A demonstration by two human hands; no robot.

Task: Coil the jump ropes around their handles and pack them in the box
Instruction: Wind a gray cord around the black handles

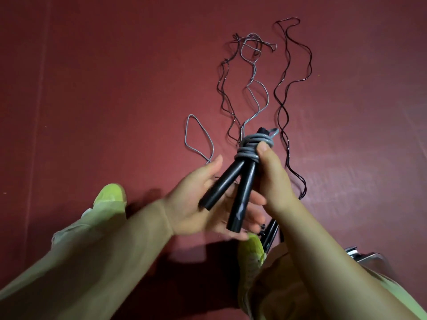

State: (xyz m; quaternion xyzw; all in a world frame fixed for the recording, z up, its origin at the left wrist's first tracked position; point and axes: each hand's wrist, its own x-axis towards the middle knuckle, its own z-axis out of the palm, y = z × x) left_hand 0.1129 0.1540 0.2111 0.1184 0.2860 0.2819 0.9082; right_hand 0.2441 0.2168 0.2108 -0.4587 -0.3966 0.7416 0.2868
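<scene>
**Grey jump rope half wound on its black handles, held over a red floor**

At the far left, a yellow-green shoe [112, 195] rests on the dark red floor [92, 88], with a pale trouser leg running down from it. Next comes the left hand [203, 204], palm up and fingers nearly straight, lying under the lower ends of the two black handles [233, 188] and supporting them rather than closing round them. A loose loop of the grey rope [198, 137] lies on the floor just above this hand.

The handles stand tilted, splayed apart at the bottom and drawn together at the top, where several turns of grey rope coil [254, 146] bind them. From the coil the rest of the grey rope trails away across the floor in wavy loops towards the top of the view, tangled there with a thin dark rope [223, 88].

The right hand [275, 179] grips the bundle from the right side, its thumb pressed on the coil and its fingers hidden behind the handles.

Below the hands, a second yellow-green shoe [253, 250] shows, and beside it another pair of black handles [271, 234], partly hidden by the right forearm. To the right, a long dark rope [286, 107] snakes over the floor. At the lower right edge a pale metal object [360, 254] peeks out; what it is cannot be told.
</scene>
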